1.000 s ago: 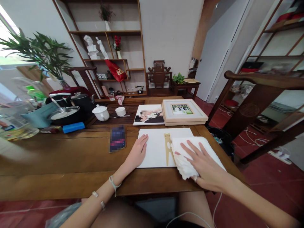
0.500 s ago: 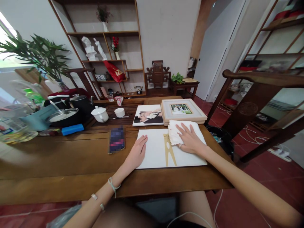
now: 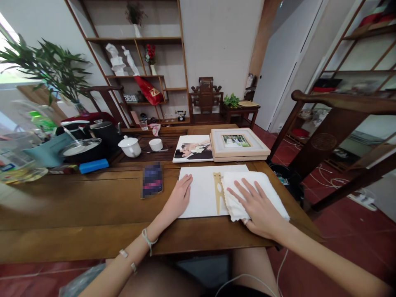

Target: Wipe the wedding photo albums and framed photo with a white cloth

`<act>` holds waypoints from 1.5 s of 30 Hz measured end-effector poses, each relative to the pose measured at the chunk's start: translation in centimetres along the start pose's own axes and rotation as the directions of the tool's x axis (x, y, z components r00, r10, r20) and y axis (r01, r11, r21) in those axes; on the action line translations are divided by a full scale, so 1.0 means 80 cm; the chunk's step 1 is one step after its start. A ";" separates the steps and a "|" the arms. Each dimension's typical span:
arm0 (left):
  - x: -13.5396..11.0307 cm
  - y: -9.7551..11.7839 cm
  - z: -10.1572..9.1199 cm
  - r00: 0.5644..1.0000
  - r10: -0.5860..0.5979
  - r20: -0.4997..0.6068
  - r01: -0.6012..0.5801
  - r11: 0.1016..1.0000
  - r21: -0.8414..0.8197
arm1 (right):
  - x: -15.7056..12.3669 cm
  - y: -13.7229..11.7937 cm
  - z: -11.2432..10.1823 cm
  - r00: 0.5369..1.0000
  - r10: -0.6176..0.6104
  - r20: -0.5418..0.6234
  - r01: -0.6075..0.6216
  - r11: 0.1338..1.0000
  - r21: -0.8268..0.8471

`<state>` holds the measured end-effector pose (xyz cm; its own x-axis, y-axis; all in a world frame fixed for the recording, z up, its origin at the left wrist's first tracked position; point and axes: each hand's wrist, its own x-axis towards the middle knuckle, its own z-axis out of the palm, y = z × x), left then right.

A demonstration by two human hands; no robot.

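The cloth (image 3: pixel 274 193) overhangs the board (image 3: pixel 201 194) near the table's (image 3: pixel 93 206) right edge.

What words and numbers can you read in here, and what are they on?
"03", then a third digit I can't read for sure: on the little number blocks on the shelf.
"7", then marks too blurred to read: on the red bag.
Too blurred to read: the label on the clear package at far left.
No writing that I can see: the white cloth and white panel.
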<state>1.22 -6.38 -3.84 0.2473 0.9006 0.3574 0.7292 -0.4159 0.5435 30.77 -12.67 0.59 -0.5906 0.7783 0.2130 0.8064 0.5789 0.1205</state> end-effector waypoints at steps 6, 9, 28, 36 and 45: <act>0.000 -0.002 0.000 1.000 0.003 0.009 -0.003 1.000 -0.007 | 0.041 0.029 0.000 0.996 0.039 0.078 -0.043 0.997 0.057; 0.000 -0.002 0.000 1.000 0.001 0.003 -0.001 1.000 -0.020 | 0.073 0.046 0.007 0.994 0.064 0.089 -0.071 0.995 0.071; 0.000 -0.001 0.000 1.000 -0.002 -0.016 0.002 1.000 -0.009 | 0.010 0.013 -0.018 0.994 -0.019 0.109 0.008 0.995 0.096; 0.000 0.001 -0.002 1.000 -0.007 -0.002 0.007 1.000 -0.019 | 0.035 0.032 -0.012 0.990 0.015 0.141 -0.028 0.995 0.092; 0.000 0.002 -0.004 1.000 -0.015 0.016 0.015 1.000 0.018 | 0.096 0.071 0.010 0.991 0.028 0.131 -0.039 0.996 0.081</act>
<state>1.13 -6.47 -3.52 0.2468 0.9087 0.3368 0.7440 -0.4004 0.5349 30.77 -3.21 2.11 -0.5666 0.8193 0.0877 0.8237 0.5661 0.0337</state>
